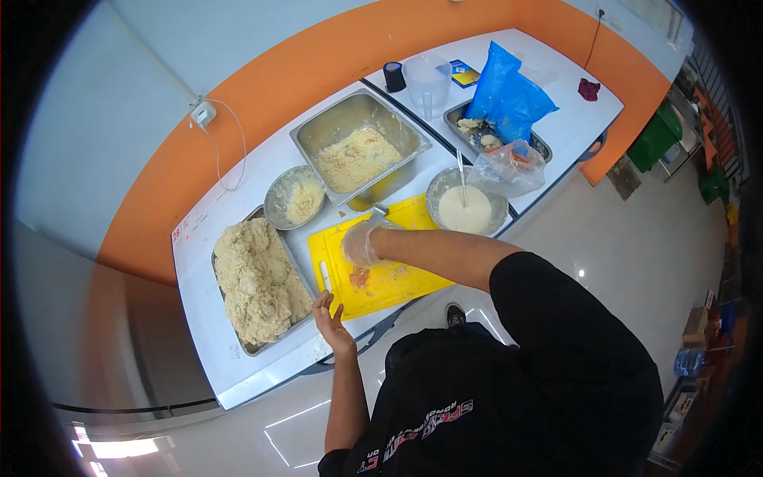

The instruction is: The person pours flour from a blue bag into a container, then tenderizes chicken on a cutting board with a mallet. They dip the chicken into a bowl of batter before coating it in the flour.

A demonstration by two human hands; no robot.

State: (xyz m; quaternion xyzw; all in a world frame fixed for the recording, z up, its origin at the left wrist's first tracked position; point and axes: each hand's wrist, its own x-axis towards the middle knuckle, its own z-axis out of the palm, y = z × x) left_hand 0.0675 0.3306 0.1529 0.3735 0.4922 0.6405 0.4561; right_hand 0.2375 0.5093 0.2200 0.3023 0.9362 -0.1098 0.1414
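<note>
Now the right hand [362, 242], gloved, is down over the yellow board [397, 278]. Its grip is curled above a small reddish piece [359, 278] lying mid-board, and I cannot tell whether it pinches anything. The left hand [330, 314], bare, sits at the near edge of the surface [207, 318], just left of the board, its grip spread and holding nothing.

What could go wrong:
- The board lies close to the near edge, so a hard push could slide it, or the piece, off to the floor.
- The bare hand is just beside the heaped tray [246, 346], and a brush against it could knock crumbs over the rim.
- The spoon [461, 171] leans in the batter bowl [435, 191], right of the gloved forearm, and a swing of that arm could tip it.

Count:
- one board and one piece
- two trays, the second [455, 116] far right under a blue bag [509, 91]
- two bowls, the second a crumb bowl [274, 195]
- one deep pan [334, 119]
- one jug [429, 79]
- one spoon
- two bags, the second a clear bag [509, 167]
</note>
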